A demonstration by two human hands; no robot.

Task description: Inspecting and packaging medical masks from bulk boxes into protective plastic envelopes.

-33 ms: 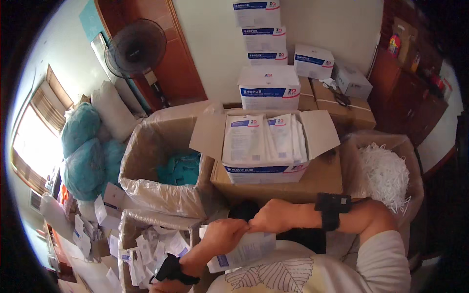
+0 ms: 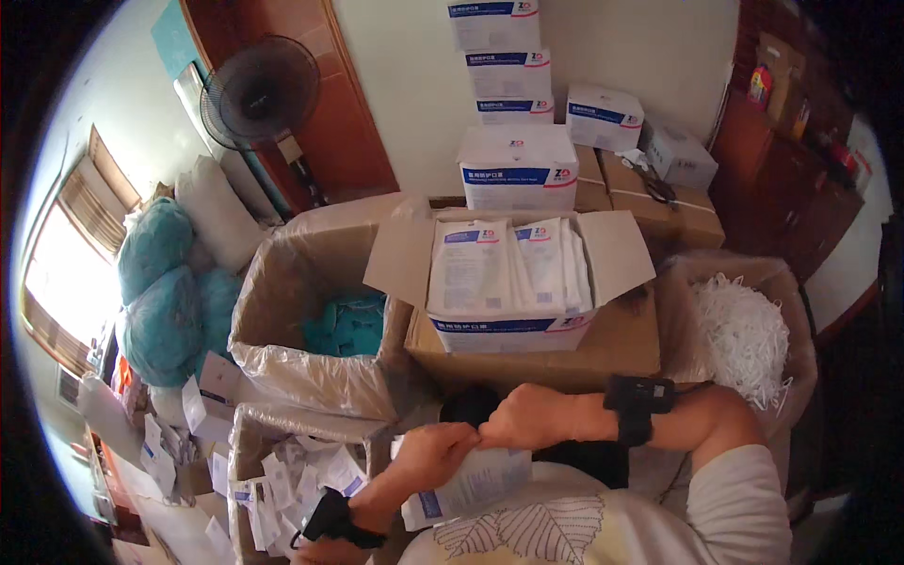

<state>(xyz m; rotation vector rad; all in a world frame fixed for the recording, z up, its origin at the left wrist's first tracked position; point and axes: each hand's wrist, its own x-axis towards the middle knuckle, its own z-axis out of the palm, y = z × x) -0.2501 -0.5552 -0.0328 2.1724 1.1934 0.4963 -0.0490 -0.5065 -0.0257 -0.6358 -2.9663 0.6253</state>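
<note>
Close to my body, a flat white packet (image 2: pixel 482 488) with blue print hangs in front of my shirt. My left hand (image 2: pixel 433 456) is closed on its upper edge, and my right hand (image 2: pixel 533 415) pinches the same edge, the two thumbs meeting. Both wrists wear black straps. Beyond my hands stands an open white-and-blue carton (image 2: pixel 508 336), flaps spread, filled with upright packets (image 2: pixel 471 264) of the same kind. To the left of my left hand, a plastic-lined box (image 2: pixel 247 435) holds many loose white packets (image 2: pixel 273 490).
Another plastic-lined box (image 2: pixel 311 377) holds teal pieces (image 2: pixel 344 325). White cords (image 2: pixel 739 330) fill a box at right. The open carton rests on a brown box (image 2: pixel 621 348). Closed white cartons (image 2: pixel 518 169) stack behind, near scissors (image 2: pixel 654 186). A black fan (image 2: pixel 261 92) and teal bags (image 2: pixel 165 311) stand left.
</note>
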